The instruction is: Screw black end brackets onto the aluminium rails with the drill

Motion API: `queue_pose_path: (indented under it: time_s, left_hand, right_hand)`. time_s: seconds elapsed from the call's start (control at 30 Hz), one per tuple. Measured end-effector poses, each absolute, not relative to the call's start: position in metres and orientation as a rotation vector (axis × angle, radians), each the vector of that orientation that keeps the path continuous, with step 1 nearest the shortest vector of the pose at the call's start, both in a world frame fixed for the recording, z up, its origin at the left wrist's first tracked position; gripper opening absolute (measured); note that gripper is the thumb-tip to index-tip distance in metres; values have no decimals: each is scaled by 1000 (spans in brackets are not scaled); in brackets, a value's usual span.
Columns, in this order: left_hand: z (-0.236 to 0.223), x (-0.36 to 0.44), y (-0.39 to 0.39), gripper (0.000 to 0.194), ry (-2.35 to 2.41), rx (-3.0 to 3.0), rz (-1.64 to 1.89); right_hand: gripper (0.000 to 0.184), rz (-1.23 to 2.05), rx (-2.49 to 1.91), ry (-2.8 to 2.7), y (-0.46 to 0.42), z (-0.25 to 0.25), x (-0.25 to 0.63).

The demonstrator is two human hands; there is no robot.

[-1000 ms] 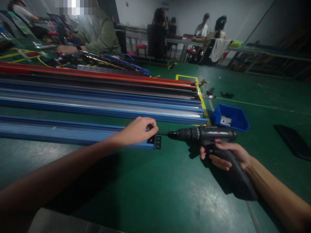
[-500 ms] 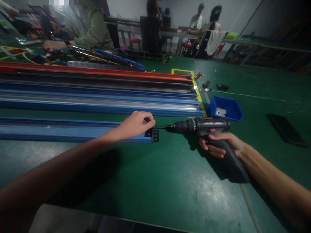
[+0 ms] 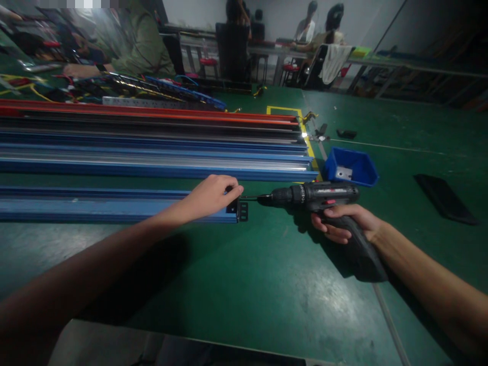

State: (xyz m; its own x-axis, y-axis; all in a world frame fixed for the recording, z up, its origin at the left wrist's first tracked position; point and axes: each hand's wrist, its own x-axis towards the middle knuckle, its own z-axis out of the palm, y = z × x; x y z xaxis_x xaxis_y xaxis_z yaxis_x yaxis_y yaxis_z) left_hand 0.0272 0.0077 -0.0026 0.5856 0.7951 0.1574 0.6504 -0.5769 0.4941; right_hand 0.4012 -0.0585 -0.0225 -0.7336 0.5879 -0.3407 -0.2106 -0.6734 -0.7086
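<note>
My left hand [image 3: 211, 195] is closed at the right end of a blue metal rail [image 3: 122, 206], its thumb and fingers pinched on a black end bracket [image 3: 243, 211] with a slotted tab. The fingers partly hide the bracket. In my right hand [image 3: 345, 223] is a black cordless drill [image 3: 328, 194], gripped by its handle with a finger at the red trigger area. Its long thin bit points left, and the tip meets the bracket's end beside my left fingertips. Whether a screw sits on the tip cannot be made out.
Behind lie several blue, black and red rails [image 3: 160, 165]. A blue bin [image 3: 353, 165] with a metal piece inside stands behind the drill. A dark flat object [image 3: 444, 198] lies on the green table [image 3: 267, 284] at right. Across it, a person's sleeve [image 3: 147, 43] is near tangled wires.
</note>
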Motion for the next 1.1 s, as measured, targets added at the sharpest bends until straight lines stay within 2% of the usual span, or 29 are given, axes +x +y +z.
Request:
queue_pose_path:
  time_s: [1.1]
  left_hand:
    - [-5,28,8,39,1182,2437,491]
  right_hand:
    - [32,2368,-798,-880,-61,-23,401]
